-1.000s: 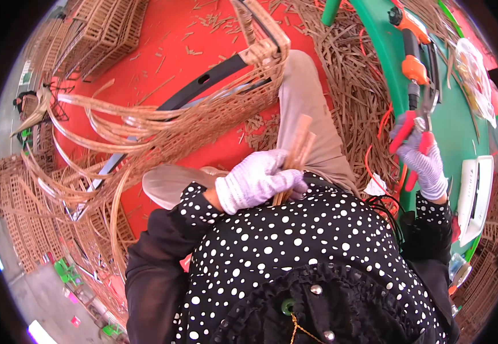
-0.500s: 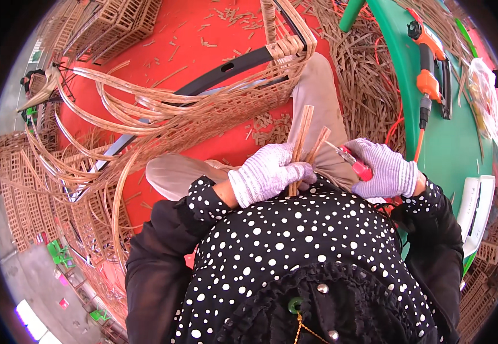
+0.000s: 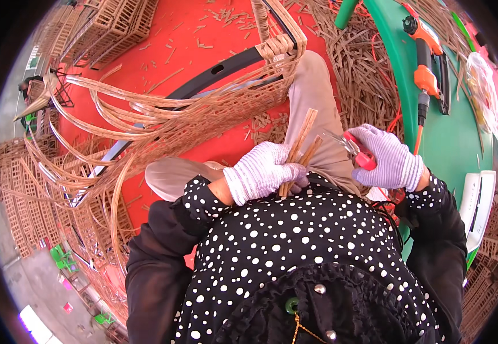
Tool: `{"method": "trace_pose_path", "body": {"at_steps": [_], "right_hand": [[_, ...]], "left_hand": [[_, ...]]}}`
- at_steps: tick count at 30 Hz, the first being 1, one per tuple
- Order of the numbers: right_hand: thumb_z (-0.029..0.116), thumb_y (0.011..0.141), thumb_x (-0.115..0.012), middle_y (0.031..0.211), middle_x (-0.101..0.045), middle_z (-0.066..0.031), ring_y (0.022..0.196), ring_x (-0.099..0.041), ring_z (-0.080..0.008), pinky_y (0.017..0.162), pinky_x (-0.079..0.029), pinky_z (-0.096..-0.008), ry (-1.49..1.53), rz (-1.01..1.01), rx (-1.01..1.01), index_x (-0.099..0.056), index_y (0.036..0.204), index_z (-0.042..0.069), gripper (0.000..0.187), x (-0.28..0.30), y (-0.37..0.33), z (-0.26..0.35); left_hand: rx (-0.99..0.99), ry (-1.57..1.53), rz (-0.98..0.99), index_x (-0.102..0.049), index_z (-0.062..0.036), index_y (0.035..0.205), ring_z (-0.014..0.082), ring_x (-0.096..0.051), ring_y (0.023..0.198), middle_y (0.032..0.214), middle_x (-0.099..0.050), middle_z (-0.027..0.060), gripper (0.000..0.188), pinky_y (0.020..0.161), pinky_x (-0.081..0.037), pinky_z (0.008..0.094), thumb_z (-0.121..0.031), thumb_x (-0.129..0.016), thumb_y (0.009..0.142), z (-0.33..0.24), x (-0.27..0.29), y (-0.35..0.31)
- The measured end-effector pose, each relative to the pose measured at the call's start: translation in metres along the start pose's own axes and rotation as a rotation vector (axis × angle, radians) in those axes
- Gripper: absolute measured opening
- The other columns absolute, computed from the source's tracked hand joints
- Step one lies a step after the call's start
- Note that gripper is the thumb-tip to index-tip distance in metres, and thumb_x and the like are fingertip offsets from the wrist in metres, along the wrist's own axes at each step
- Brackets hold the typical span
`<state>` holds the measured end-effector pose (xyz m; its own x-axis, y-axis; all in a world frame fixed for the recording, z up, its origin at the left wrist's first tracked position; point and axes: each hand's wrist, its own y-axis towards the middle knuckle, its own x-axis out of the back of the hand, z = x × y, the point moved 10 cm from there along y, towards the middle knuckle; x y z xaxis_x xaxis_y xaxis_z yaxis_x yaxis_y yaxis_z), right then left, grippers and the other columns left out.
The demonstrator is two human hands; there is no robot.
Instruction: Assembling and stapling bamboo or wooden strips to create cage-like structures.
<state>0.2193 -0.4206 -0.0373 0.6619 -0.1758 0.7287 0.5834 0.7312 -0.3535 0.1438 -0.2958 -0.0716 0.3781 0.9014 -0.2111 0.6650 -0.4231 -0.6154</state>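
Observation:
My left hand (image 3: 269,171), in a white knitted glove, is closed round a few flat brown woven-look strips (image 3: 302,137) that stick up past the fingers. In the matching glove, my right hand (image 3: 388,157) grips small cutters (image 3: 359,153) with red handles. Their metal jaws are parted and sit just right of the strips, apart from them. Beyond the left hand lies a partly woven brown frame (image 3: 214,123) with a dark curved bar (image 3: 217,70) and long loose strands running off to the left.
A green table or stool top (image 3: 447,137) at the right carries an orange and black air stapler (image 3: 427,63), a clear plastic bag (image 3: 481,86) and a white tray-like object (image 3: 478,203). Cut strips heap (image 3: 364,74) on the red floor covering (image 3: 186,34). Woven brown baskets (image 3: 111,28) stand at far left.
The cutters have moved slightly up and away from the strip ends, and their jaws have spread wider. The strips lean a bit more to the right in my left hand.

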Motion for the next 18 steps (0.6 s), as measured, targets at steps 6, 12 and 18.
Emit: {"method": "trace_pose_path", "body": {"at_steps": [6, 12, 18], "right_hand": [[0.027, 0.063, -0.063, 0.083, -0.057, -0.0186, 0.078, -0.058, -0.0338, 0.069, -0.047, -0.0381, 0.019, -0.110, 0.113, -0.056, 0.096, 0.000, 0.043, 0.008, 0.007, 0.017], [0.025, 0.066, -0.066, 0.065, -0.054, -0.0148, 0.060, -0.055, -0.0288, 0.059, -0.044, -0.0336, 0.102, -0.517, -0.112, -0.059, 0.083, 0.000, 0.032, 0.059, -0.035, -0.036], [0.043, 0.071, -0.061, 0.109, -0.055, -0.0177, 0.098, -0.054, -0.0321, 0.084, -0.041, -0.0373, -0.326, -0.668, -0.954, -0.049, 0.116, 0.004, 0.061, 0.104, -0.148, -0.197]], "left_hand": [[0.049, 0.144, 0.042, -0.059, 0.0050, 0.088, 0.0154, -0.062, 0.071, 0.078, -0.064, 0.0110, 0.023, 0.066, -0.050, 0.0257, -0.016, -0.054, 0.082, 0.005, -0.004, 0.008], [-0.015, 0.041, -0.050, -0.054, 0.0037, 0.100, 0.0148, -0.060, 0.068, 0.079, -0.062, 0.0086, 0.026, 0.062, -0.049, 0.0264, -0.017, -0.053, 0.085, -0.019, 0.012, -0.017], [-0.772, 1.096, -1.007, -0.058, -0.0023, 0.092, 0.0181, -0.059, 0.070, 0.076, -0.061, 0.0101, 0.025, 0.065, -0.047, 0.0307, -0.024, -0.047, 0.089, -0.165, 0.113, -0.134]]}}
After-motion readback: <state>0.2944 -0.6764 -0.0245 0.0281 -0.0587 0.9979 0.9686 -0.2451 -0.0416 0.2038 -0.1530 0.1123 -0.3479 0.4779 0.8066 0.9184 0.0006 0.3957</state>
